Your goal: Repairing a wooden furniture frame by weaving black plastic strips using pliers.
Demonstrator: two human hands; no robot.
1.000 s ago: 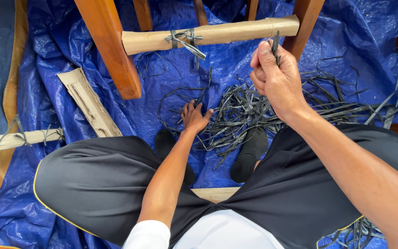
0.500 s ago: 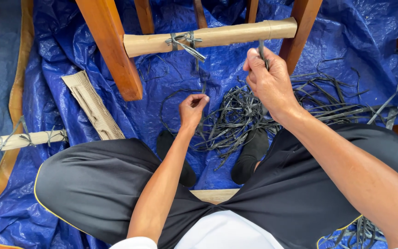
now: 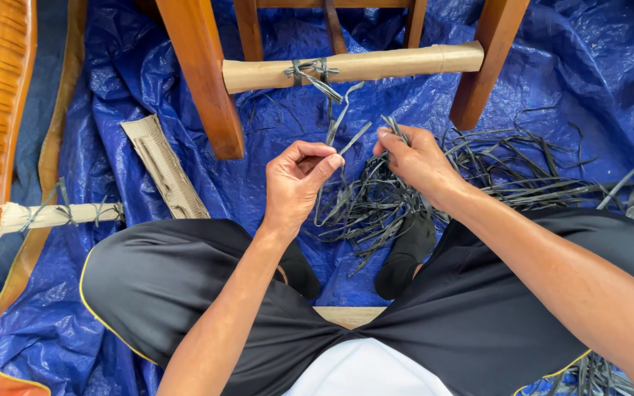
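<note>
1. Left hand (image 3: 299, 180) pinches a dark strip (image 3: 337, 125) just below the wrapped rail (image 3: 354, 66)
2. Strip runs up to its knot on the rail
3. Right hand (image 3: 416, 158) pinches strip ends, just beside

We see no labels, signs or screens, only a flat tan strip of corrugated cardboard (image 3: 164, 170) lying on the blue tarp (image 3: 133, 73) toward its left edge.

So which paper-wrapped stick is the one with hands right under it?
The wrapped rail between the chair legs; the other wrapped stick lies far left.
</note>
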